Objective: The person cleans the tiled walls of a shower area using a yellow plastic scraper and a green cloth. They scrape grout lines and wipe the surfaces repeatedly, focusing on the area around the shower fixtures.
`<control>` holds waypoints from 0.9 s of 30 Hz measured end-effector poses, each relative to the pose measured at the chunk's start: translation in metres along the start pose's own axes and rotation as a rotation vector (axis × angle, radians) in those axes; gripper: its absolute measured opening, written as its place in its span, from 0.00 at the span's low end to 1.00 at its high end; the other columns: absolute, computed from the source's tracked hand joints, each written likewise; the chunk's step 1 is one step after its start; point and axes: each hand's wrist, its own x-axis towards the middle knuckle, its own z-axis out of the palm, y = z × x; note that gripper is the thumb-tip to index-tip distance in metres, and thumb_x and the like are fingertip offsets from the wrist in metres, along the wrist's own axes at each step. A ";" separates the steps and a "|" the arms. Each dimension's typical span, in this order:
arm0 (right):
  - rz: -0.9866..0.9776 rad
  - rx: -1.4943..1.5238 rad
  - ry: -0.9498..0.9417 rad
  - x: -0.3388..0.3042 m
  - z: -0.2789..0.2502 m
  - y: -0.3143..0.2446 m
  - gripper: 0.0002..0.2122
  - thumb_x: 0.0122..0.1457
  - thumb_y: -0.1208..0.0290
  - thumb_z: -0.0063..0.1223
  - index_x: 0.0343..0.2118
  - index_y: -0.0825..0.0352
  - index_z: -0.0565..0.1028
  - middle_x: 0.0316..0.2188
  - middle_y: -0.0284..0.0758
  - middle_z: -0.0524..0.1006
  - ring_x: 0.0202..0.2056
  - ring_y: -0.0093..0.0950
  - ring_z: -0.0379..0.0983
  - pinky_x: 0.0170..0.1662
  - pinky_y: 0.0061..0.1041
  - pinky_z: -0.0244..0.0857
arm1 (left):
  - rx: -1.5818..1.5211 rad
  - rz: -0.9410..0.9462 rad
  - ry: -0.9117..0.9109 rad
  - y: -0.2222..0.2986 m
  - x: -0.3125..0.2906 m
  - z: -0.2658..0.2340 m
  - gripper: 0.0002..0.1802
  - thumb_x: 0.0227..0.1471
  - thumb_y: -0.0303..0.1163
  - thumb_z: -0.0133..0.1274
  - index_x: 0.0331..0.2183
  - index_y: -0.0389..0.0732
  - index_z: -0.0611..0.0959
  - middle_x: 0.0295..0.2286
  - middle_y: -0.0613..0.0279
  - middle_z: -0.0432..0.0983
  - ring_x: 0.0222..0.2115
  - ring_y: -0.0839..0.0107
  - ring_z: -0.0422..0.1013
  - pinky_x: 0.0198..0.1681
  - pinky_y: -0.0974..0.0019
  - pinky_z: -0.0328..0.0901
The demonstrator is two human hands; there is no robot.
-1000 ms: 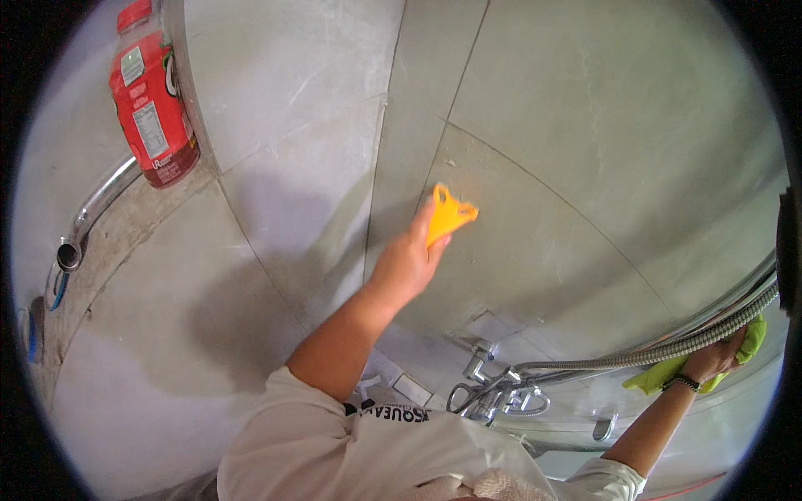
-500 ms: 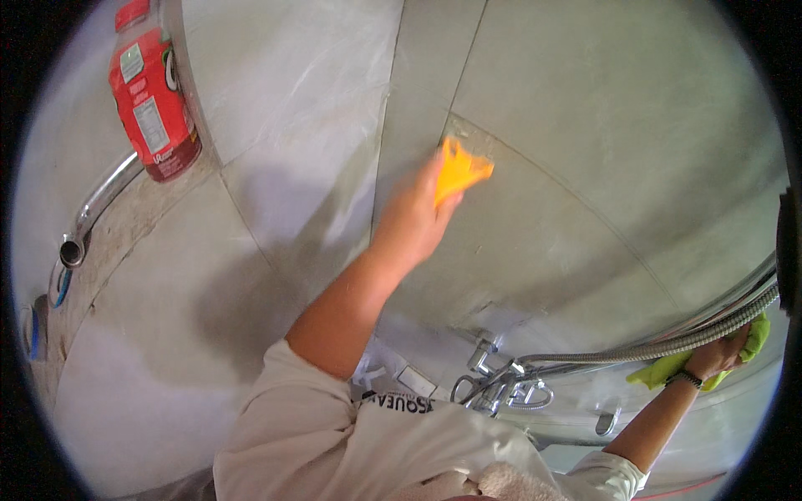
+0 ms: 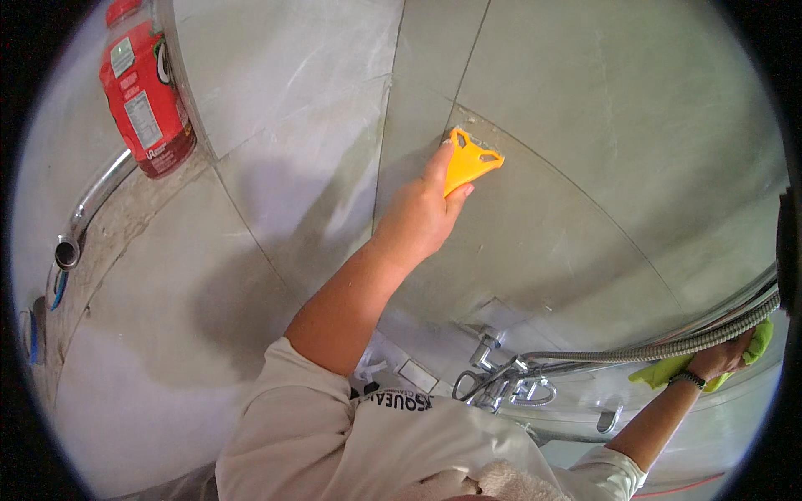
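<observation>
An orange-yellow plastic scraper (image 3: pixel 470 167) is gripped by its handle in my left hand (image 3: pixel 415 215), which reaches up and out over grey tiles. The scraper's wide front end lies against the tile beside a grout joint, where some whitish residue (image 3: pixel 476 125) shows. My right hand (image 3: pixel 717 359), far to the right, is closed on a yellow-green cloth (image 3: pixel 758 344). It is beside the shower hose, and its fingers are partly hidden by the cloth and the hose.
A metal shower hose (image 3: pixel 668 349) curves rightward from a chrome mixer tap (image 3: pixel 505 380). At the upper left stands a red-labelled bottle (image 3: pixel 144 108) on a dirty ledge, near a chrome pipe (image 3: pixel 96 200). Thin joints (image 3: pixel 585 196) run between the tiles.
The scraper has shifted slightly up and to the right with my left hand, and it looks sharper than before. My right hand stays at the cloth.
</observation>
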 end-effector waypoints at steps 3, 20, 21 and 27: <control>0.209 0.180 0.030 0.002 0.001 -0.014 0.19 0.46 0.70 0.48 0.45 0.65 0.68 0.41 0.37 0.71 0.41 0.27 0.66 0.47 0.25 0.56 | 0.085 0.187 0.131 -0.019 -0.001 0.011 0.30 0.46 0.34 0.49 0.49 0.34 0.59 0.36 0.39 0.67 0.35 0.47 0.67 0.36 0.57 0.64; 0.244 0.251 -0.015 -0.002 0.003 -0.007 0.21 0.44 0.63 0.52 0.44 0.62 0.69 0.40 0.36 0.72 0.39 0.29 0.67 0.46 0.26 0.55 | 0.012 0.105 0.069 -0.014 -0.004 0.007 0.28 0.47 0.34 0.48 0.48 0.37 0.59 0.35 0.41 0.69 0.33 0.46 0.68 0.35 0.56 0.64; 0.236 0.223 -0.003 0.000 0.001 -0.006 0.21 0.44 0.62 0.52 0.44 0.62 0.69 0.40 0.36 0.72 0.40 0.29 0.67 0.47 0.26 0.55 | 0.026 0.115 0.049 -0.023 -0.013 0.016 0.28 0.47 0.34 0.48 0.48 0.36 0.59 0.35 0.41 0.69 0.33 0.46 0.68 0.35 0.57 0.64; 0.231 0.166 0.000 0.004 -0.002 -0.024 0.20 0.46 0.59 0.51 0.43 0.59 0.69 0.41 0.34 0.71 0.43 0.31 0.65 0.48 0.27 0.53 | -0.051 0.196 0.144 -0.009 0.009 0.002 0.29 0.46 0.33 0.49 0.49 0.37 0.59 0.38 0.40 0.67 0.38 0.47 0.66 0.39 0.59 0.63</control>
